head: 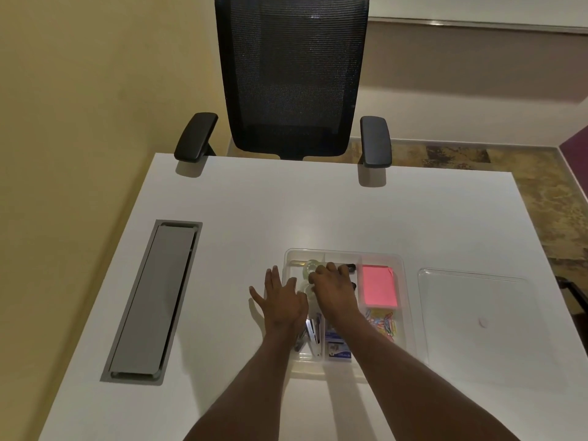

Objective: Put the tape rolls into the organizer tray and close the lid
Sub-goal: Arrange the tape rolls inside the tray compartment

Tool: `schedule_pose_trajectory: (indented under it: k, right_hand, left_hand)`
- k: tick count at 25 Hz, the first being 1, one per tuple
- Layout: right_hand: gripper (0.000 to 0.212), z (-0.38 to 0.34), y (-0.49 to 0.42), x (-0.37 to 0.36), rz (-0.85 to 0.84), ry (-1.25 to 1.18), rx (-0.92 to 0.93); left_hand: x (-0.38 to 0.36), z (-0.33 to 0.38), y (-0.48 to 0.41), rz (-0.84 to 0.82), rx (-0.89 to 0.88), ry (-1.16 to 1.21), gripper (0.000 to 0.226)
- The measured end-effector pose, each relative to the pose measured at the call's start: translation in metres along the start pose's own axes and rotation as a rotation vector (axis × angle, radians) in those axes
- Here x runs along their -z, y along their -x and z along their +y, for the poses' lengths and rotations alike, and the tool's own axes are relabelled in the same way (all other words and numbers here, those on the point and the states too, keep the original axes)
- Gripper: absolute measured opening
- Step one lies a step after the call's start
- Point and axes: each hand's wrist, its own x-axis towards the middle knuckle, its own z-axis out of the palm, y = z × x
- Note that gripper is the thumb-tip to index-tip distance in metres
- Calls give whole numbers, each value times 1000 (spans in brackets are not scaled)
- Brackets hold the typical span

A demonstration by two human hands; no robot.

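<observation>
Two hands (pixel 335 289) over cluttered tray (pixel 404 268)

— From where is the scene seen?
— A single wide-angle view is taken from head height, aimed forward and steeply down onto the white table (pixel 318 211).
— How near is it held?
— Near enough that both forearms enter from the bottom edge, while the black chair (pixel 291 74) is caught at top centre.
— Is anything shared with a second view?
— No second view is given.
</observation>
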Motion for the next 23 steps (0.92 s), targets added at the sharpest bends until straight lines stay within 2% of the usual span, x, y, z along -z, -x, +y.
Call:
schedule_pose_trajectory:
  k: [4,10,16,23]
  right_hand:
    - [34,4,17,-3,103,-69,-51]
    - [46,7,23,-12,-1,-136,-8]
    - [49,3,32,-22,18,-268,-5]
    - [47,4,43,-22,90,-264,12]
  left_hand:
    - [-2,0,-3,-24,-2,13,40]
    - [-1,2,-7,-20,-3,51,39]
    - [1,6,-10,-57,1,60,41]
    - [2,5,-5,-41,-13,89,44]
